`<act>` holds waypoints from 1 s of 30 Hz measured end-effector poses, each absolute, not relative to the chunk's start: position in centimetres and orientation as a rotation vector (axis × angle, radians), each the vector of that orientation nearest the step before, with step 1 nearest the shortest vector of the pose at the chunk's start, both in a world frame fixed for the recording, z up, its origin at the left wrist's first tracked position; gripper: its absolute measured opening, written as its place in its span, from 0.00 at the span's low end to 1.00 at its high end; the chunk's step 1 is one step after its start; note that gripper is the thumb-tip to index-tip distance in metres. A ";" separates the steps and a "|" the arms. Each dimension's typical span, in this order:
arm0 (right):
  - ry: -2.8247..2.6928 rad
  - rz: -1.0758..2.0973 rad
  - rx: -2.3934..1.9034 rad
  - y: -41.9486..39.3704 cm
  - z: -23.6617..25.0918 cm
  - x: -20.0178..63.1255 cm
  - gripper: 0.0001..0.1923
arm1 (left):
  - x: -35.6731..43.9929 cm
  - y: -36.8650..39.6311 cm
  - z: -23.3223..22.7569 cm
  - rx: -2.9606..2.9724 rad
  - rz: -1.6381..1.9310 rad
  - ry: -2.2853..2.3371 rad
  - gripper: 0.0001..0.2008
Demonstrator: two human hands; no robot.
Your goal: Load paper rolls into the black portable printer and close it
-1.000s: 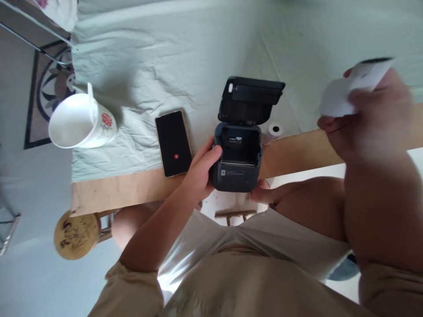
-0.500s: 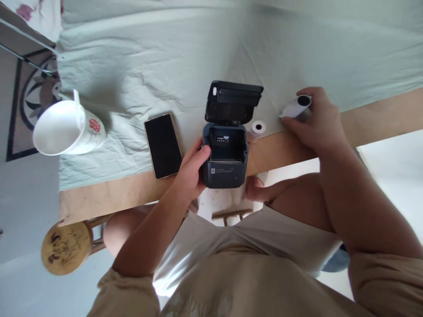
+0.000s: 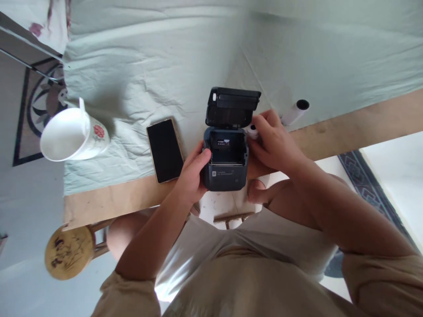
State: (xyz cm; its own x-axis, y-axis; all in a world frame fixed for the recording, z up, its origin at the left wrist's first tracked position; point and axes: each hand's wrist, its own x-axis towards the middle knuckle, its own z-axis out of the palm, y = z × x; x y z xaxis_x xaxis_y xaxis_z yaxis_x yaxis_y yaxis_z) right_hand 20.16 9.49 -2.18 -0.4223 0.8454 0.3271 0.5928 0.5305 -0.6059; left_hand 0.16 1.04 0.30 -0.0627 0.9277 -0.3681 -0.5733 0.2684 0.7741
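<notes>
At the near edge of a wooden counter (image 3: 346,132) draped in a pale green wrinkled cloth (image 3: 158,57), a seated person steadies a small dark grey box-shaped label printer (image 3: 225,165) whose hinged lid (image 3: 231,105) stands tipped open, exposing the hollow paper bay. The left hand (image 3: 191,176) wraps the printer's left side, its grip pressed against the casing with the thumb hooked over the top rim. The right hand (image 3: 274,143) sits just beside the printer's right side, its fingers closed around a small white paper roll (image 3: 253,130) with a dark core, held next to the lid hinge. A second, longer white paper roll (image 3: 295,111) lies on the cloth near the right hand, apart from it. A black-screened smartphone with a gold edge (image 3: 165,149) lies flat just left of the printer. Farther left, a white ceramic mug with a red flower print (image 3: 74,134) lies tipped towards the camera. A round wooden stool (image 3: 69,252) shows below the counter.
</notes>
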 end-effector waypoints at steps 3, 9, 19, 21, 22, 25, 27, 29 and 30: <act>-1.926 0.821 -1.171 9.9 -1.6 20.2 0.30 | 0.1 1.0 0.4 0.404 1.297 1.009 0.21; -1.310 1.332 -1.123 10.1 0.3 20.6 0.21 | 0.0 1.0 0.6 0.351 1.290 0.999 0.24; -2.051 0.328 -0.574 6.6 2.9 18.6 0.29 | 0.2 0.8 0.7 0.431 1.324 1.057 0.22; -2.117 0.248 -0.607 7.0 2.6 17.9 0.22 | 0.2 0.7 0.6 0.434 1.336 1.053 0.21; -2.141 0.213 -0.640 7.2 2.4 17.7 0.19 | 0.2 0.7 0.6 0.429 1.336 1.044 0.21; -2.217 0.116 -0.690 7.5 2.0 17.5 0.13 | 0.2 0.7 0.5 0.411 1.314 1.024 0.21; -2.234 0.090 -0.681 7.5 1.9 17.7 0.11 | 0.2 0.7 0.6 0.416 1.299 1.016 0.21; -2.234 0.079 -0.672 7.5 1.9 17.9 0.10 | 0.2 0.7 0.7 0.437 1.282 1.007 0.22; -2.237 0.081 -0.672 7.4 1.8 17.9 0.10 | 0.2 0.7 0.7 0.450 1.273 1.004 0.23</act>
State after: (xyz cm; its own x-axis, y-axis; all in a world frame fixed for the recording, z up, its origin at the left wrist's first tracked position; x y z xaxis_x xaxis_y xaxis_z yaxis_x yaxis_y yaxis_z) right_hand 17.94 7.41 1.83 -0.5539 0.4911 0.6724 0.4411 0.8580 -0.2633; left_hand 0.19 0.67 0.73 -0.0315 0.9292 -0.3681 -0.5744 0.2846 0.7675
